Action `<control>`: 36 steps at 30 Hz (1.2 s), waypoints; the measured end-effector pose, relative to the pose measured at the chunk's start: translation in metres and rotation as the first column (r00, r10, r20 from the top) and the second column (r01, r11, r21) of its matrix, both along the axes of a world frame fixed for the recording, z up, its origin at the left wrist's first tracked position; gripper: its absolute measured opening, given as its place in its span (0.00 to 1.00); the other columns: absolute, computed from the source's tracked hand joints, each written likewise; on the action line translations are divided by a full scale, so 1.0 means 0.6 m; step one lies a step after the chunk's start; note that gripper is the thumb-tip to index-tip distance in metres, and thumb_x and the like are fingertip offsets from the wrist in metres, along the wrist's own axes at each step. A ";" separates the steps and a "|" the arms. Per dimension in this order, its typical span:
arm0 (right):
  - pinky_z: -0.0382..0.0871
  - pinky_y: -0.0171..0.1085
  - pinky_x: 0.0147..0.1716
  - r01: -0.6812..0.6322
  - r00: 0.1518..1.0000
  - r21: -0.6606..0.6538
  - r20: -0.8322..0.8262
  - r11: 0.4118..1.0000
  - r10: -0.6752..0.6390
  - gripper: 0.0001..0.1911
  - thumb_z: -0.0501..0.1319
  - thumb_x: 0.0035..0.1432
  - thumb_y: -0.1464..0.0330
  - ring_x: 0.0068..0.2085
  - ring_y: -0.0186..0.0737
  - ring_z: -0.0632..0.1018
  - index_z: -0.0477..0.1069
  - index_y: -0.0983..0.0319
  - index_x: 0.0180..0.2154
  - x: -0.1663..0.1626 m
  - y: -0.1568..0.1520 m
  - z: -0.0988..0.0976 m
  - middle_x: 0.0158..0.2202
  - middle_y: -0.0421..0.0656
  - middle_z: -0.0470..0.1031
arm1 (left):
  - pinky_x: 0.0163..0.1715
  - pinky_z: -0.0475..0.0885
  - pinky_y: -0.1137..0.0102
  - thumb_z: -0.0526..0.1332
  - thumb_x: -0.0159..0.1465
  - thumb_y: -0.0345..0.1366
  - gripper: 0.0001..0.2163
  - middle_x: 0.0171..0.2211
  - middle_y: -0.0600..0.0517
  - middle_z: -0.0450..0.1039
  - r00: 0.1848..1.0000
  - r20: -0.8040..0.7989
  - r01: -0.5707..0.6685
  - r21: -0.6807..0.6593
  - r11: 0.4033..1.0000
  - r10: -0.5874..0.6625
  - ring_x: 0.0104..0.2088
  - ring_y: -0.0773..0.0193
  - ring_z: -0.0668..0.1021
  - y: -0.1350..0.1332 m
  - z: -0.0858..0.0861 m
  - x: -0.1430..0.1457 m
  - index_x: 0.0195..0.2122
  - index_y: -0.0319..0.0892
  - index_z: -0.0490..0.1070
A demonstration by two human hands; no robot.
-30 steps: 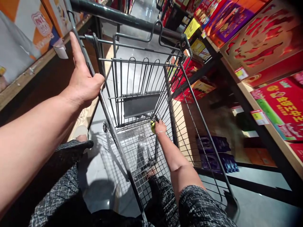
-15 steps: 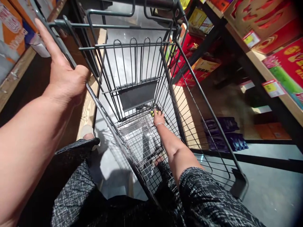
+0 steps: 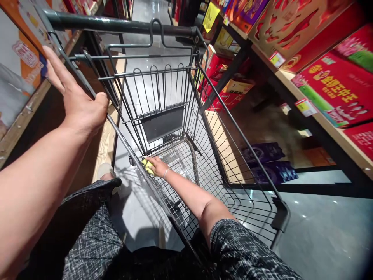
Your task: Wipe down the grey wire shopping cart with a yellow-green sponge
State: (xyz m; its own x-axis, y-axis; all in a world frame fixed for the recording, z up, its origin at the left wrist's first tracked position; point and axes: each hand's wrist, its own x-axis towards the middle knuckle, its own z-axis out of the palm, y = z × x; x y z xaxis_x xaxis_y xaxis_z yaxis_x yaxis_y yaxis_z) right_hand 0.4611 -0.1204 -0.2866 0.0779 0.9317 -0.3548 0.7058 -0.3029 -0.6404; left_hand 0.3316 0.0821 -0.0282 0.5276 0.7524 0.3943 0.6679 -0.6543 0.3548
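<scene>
A dark metal shopping cart [image 3: 124, 139] stands in front of me, its wire basket bare at the bottom. My left hand [image 3: 83, 105] rests against the cart's near-left top rail, thumb over the rail and the other fingers stretched out along its outer side. Deep in the basket, my right hand [image 3: 159, 167] presses a crumpled yellow cloth [image 3: 148, 166] against the lower left wire side. Its fingers are closed over the cloth, which partly shows beyond the fingertips. A grey plastic flap [image 3: 163, 123] hangs on the basket's end panel.
Shelves [image 3: 317, 103] with red gift boxes [image 3: 329, 87] and price tags run along the right. Purple packages [image 3: 264, 163] lie on the lower right shelf. Orange and white boxes [image 3: 25, 50] stand close on the left. A yellow sign [image 3: 211, 17] hangs at the back.
My right hand has moved the yellow cloth from the basket's far right corner across to its left side. The left hand stays on the rail, fingers a little more spread. The cart's handle now shows more.
</scene>
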 end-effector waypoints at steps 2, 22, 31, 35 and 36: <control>0.69 0.41 0.49 -0.001 0.979 -0.039 0.205 0.999 0.009 0.23 0.53 0.67 0.61 0.52 0.45 0.71 0.62 0.43 0.63 0.024 -0.035 0.002 0.64 0.42 0.59 | 0.66 0.23 0.75 0.49 0.64 0.58 0.45 0.68 0.70 0.09 0.996 0.062 -0.069 0.000 0.998 0.069 0.70 0.56 0.28 -0.027 0.023 -0.001 0.71 0.44 0.23; 0.54 0.52 0.51 0.055 0.298 0.208 0.930 0.977 -0.215 0.26 0.34 0.74 0.68 0.59 0.53 0.54 0.53 0.53 0.67 0.372 -0.019 0.463 0.70 0.46 0.45 | 0.64 0.47 0.52 0.46 0.64 0.57 0.27 0.52 0.53 0.77 0.913 -0.247 0.329 -0.026 0.944 -0.325 0.62 0.49 0.66 -0.082 0.006 0.027 0.54 0.52 0.75; 0.63 0.52 0.50 0.209 0.623 -0.199 0.781 0.958 0.026 0.25 0.43 0.68 0.71 0.58 0.55 0.61 0.67 0.52 0.60 0.255 -0.133 0.163 0.66 0.47 0.56 | 0.65 0.45 0.53 0.46 0.64 0.56 0.26 0.50 0.57 0.78 0.924 -0.217 0.316 -0.035 0.948 -0.316 0.60 0.51 0.66 -0.080 0.003 0.034 0.50 0.55 0.78; 0.68 0.47 0.45 0.346 0.709 -0.276 0.703 0.897 -0.057 0.27 0.45 0.65 0.76 0.55 0.52 0.66 0.62 0.55 0.62 0.193 -0.171 0.087 0.64 0.54 0.57 | 0.65 0.45 0.53 0.47 0.66 0.55 0.25 0.49 0.57 0.78 0.923 -0.208 0.328 -0.012 0.944 -0.324 0.59 0.53 0.66 -0.079 0.003 0.034 0.49 0.52 0.79; 0.69 0.46 0.44 0.365 0.722 -0.282 0.687 0.888 -0.079 0.27 0.45 0.64 0.76 0.55 0.52 0.67 0.62 0.56 0.62 0.181 -0.174 0.078 0.64 0.55 0.56 | 0.65 0.46 0.53 0.47 0.67 0.54 0.25 0.49 0.57 0.78 0.920 -0.215 0.334 -0.007 0.943 -0.327 0.59 0.55 0.66 -0.079 0.004 0.034 0.49 0.50 0.78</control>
